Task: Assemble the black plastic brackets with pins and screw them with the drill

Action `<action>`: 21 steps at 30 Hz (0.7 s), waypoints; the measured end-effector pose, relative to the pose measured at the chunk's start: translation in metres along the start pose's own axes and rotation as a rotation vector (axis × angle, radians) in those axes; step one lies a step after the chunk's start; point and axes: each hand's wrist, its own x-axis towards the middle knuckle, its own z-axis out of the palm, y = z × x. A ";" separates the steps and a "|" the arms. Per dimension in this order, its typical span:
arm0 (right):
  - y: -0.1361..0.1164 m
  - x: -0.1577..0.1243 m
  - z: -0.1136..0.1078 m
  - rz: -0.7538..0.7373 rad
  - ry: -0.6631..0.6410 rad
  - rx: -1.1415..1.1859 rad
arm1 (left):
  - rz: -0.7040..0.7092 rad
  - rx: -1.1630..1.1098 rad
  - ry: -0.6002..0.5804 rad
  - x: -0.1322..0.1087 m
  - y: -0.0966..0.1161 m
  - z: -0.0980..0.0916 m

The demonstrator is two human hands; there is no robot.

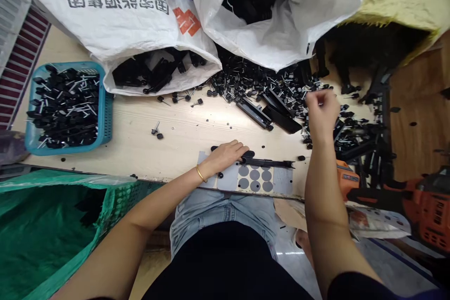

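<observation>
Black and slim, the part (269,164) lies lengthwise on the pale surface (183,126), its left end under the left hand (227,154). The fingers of that hand are together and slightly bent over the part; I cannot tell whether they grip it or only press on it. Grey dots (255,174) show just on the near side of the part.

Beyond the part and to its right, the right hand (322,110) is over a heap of black-headed screws (242,77). Its fingers are curled in and blurred, so whether they have hold of anything cannot be told.

Straight beyond the part, two black strips (255,112) (281,117) lie at a slant against the heap. Well to the part's left, a blue basket (106,122) is full of more screws, and two loose screws (157,131) lie between. Farther beyond the part stand white sacks (116,23) (291,37). To the part's right is an orange tool (434,215).
</observation>
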 end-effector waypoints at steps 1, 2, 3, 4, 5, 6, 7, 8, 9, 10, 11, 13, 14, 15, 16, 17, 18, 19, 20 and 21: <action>-0.001 -0.031 -0.001 -0.059 -0.107 0.040 | 0.000 0.001 0.006 0.000 0.000 0.000; -0.003 -0.062 0.001 -0.127 -0.239 0.075 | 0.001 0.003 0.011 0.000 0.000 0.001; -0.004 -0.091 0.006 -0.208 -0.364 0.100 | 0.002 0.005 0.013 -0.001 0.000 0.001; -0.006 -0.117 0.012 -0.327 -0.473 0.089 | 0.002 0.007 0.015 -0.001 -0.001 0.001; -0.006 -0.136 0.020 -0.389 -0.488 0.051 | 0.004 0.008 0.016 -0.001 -0.001 0.001; -0.006 -0.150 0.028 -0.428 -0.474 0.014 | 0.007 0.010 0.017 -0.001 -0.001 0.002; -0.005 -0.159 0.036 -0.465 -0.449 -0.017 | 0.011 0.011 0.020 -0.001 -0.002 0.002; -0.003 -0.162 0.042 -0.496 -0.419 -0.036 | 0.016 0.012 0.024 -0.001 -0.002 0.002; 0.000 -0.162 0.046 -0.534 -0.404 -0.039 | 0.020 0.013 0.030 -0.001 -0.002 0.003; 0.003 -0.159 0.049 -0.576 -0.402 -0.032 | 0.021 0.014 0.036 -0.001 -0.003 0.003; 0.005 -0.156 0.050 -0.614 -0.409 -0.024 | 0.020 0.015 0.042 -0.001 -0.003 0.004; 0.008 -0.151 0.049 -0.643 -0.419 -0.017 | 0.017 0.017 0.047 -0.001 -0.002 0.004; 0.008 -0.150 0.047 -0.634 -0.420 -0.016 | 0.017 0.018 0.047 -0.001 -0.002 0.003; 0.007 -0.149 0.045 -0.613 -0.424 -0.012 | 0.019 0.019 0.044 -0.001 -0.002 0.003; 0.005 -0.148 0.043 -0.591 -0.438 0.005 | 0.024 0.018 0.040 -0.001 -0.001 0.003; 0.003 -0.146 0.040 -0.573 -0.475 0.040 | 0.028 0.016 0.038 -0.001 -0.001 0.002; 0.001 -0.141 0.037 -0.544 -0.523 0.089 | 0.028 0.014 0.039 -0.001 0.000 0.002; 0.000 -0.133 0.033 -0.502 -0.563 0.141 | 0.024 0.011 0.041 -0.001 0.001 0.001; 0.000 -0.122 0.030 -0.446 -0.578 0.184 | 0.020 0.007 0.043 0.000 0.002 0.001; 0.001 -0.108 0.026 -0.382 -0.556 0.207 | 0.013 0.003 0.043 0.000 0.003 0.001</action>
